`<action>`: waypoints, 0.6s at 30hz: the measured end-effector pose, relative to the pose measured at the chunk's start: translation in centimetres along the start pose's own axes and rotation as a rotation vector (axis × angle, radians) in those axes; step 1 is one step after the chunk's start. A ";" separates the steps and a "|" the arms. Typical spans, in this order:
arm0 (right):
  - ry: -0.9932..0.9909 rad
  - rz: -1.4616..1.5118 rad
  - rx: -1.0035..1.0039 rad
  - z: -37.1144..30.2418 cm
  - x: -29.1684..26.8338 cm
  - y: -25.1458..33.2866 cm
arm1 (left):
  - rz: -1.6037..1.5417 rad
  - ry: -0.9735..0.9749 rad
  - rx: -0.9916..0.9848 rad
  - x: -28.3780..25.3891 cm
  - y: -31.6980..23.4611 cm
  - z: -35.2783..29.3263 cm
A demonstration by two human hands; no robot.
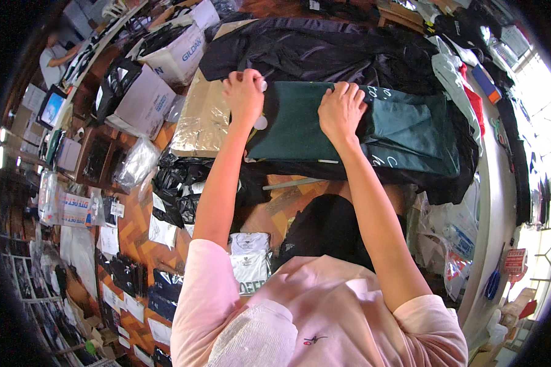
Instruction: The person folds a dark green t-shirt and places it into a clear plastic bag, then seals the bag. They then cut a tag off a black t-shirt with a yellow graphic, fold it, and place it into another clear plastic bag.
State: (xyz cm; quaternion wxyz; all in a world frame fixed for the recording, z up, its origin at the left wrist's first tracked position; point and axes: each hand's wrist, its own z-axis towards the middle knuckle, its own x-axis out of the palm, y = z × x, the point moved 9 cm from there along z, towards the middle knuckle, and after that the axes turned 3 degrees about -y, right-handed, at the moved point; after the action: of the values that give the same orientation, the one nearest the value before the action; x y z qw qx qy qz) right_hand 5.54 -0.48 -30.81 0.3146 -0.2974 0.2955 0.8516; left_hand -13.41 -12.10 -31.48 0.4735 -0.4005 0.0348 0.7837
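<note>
A dark green garment [300,122] with white markings lies spread on black cloth in front of me. Its right part [404,125] looks folded over in creased layers. My right hand [343,115] rests across the garment, fingers bent together at its far edge. At the garment's left end is my left hand [245,98], its fingers curled inward. A small whitish round thing [262,85] shows beside those fingers. A similar white round piece [261,123] lies nearer to me, by the wrist. What the left fingers hold is hidden.
Brown cardboard under clear plastic [196,116] lies left of the garment. Bunched black fabric [324,52] lies beyond it. Open boxes [142,101] stand further left. Black plastic bags [171,189] and packed shirts [250,260] lie nearer. At far left is another person [54,64].
</note>
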 end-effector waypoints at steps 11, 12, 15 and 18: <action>0.273 0.330 -0.144 -5.4 -1.7 4.5 | -0.567 0.515 -0.318 -2.3 4.3 -4.0; 0.354 0.448 -0.156 -5.4 -1.2 5.0 | -0.538 0.466 -0.345 -3.8 4.3 -2.6; 0.531 0.742 -0.248 -5.8 -0.8 6.9 | -0.745 0.511 -0.505 -6.2 5.1 0.0; 0.657 1.016 -0.013 -2.2 -3.2 6.5 | -0.745 0.507 -0.399 -8.0 -0.4 1.5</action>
State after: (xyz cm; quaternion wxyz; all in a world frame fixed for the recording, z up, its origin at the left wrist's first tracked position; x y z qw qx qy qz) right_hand 3.66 -7.22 -27.98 -0.2412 -0.3683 0.4771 0.7606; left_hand -12.13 -16.97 -25.02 0.6122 -0.6466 -0.1475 0.4305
